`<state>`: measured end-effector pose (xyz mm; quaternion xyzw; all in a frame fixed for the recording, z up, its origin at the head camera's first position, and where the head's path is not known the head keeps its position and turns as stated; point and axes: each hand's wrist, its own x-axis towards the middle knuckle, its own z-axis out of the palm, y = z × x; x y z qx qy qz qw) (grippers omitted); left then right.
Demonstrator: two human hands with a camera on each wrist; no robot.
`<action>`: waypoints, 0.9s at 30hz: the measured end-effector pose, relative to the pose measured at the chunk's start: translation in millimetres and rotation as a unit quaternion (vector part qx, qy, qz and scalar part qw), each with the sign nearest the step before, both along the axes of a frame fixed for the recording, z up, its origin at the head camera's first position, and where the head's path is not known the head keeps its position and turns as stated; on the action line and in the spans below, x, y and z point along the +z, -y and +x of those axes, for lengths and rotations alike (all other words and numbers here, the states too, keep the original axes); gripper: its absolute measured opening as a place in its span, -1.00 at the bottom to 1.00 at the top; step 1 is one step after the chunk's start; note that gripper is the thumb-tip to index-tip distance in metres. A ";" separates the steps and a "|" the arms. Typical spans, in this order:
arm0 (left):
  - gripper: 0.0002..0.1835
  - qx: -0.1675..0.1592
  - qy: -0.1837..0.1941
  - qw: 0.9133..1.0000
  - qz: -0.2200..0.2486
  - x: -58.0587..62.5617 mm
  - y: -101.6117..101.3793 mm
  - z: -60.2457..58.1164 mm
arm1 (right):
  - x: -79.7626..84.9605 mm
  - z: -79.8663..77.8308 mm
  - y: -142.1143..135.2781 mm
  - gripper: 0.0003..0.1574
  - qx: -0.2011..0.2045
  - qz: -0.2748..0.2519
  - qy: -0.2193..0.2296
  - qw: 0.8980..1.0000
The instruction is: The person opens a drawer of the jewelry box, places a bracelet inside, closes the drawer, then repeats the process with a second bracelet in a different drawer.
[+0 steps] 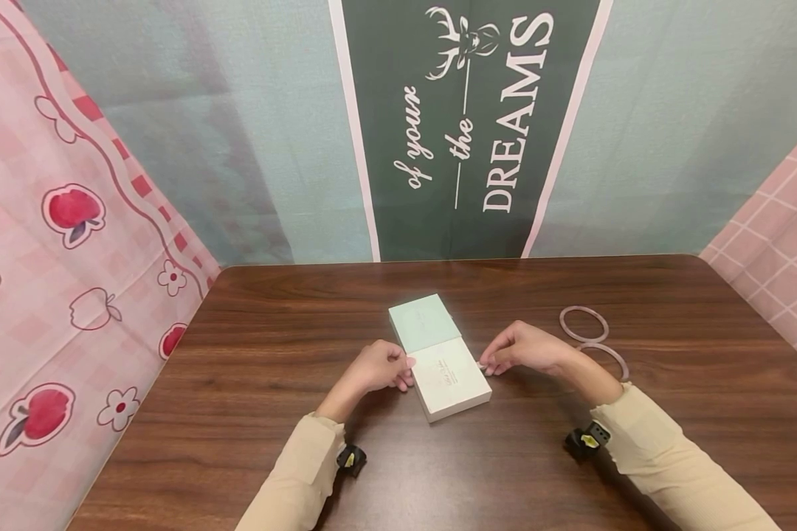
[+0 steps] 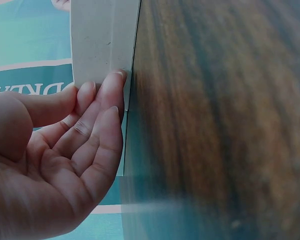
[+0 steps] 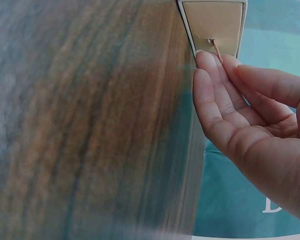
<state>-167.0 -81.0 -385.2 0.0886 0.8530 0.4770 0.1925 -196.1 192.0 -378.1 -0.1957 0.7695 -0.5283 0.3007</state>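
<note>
Box, white, lies on the counter touching a green box — left hand gripping its side, right hand pinching its tab — apparently to open it, which next calls for a gentle outward pull.

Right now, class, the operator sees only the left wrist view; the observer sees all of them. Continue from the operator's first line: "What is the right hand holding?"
Observer: The right hand pinches a narrow strip that comes out of a small hole in the side of the white box.
Operator: Does the box's top carry anything?
Observer: Yes, small printed lettering, too small to read here.
Operator: What lies near the right forearm?
Observer: Two pinkish rings lie on the table there.
</note>
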 end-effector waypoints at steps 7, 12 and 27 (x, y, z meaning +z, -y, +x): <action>-0.73 0.002 0.000 1.000 0.004 -0.9 -0.2 -0.2 | -1.1 -0.3 -0.4 -0.78 0.001 0.000 -0.002 1.000; -0.73 0.003 0.002 1.000 0.007 -1.8 -0.7 -0.4 | -3.3 -0.7 -1.7 -0.79 0.001 0.002 -0.006 1.000; -0.73 -0.001 0.004 1.000 0.003 -2.3 -0.5 -1.5 | -3.2 -0.3 -1.0 -0.79 -0.001 -0.001 -0.003 1.000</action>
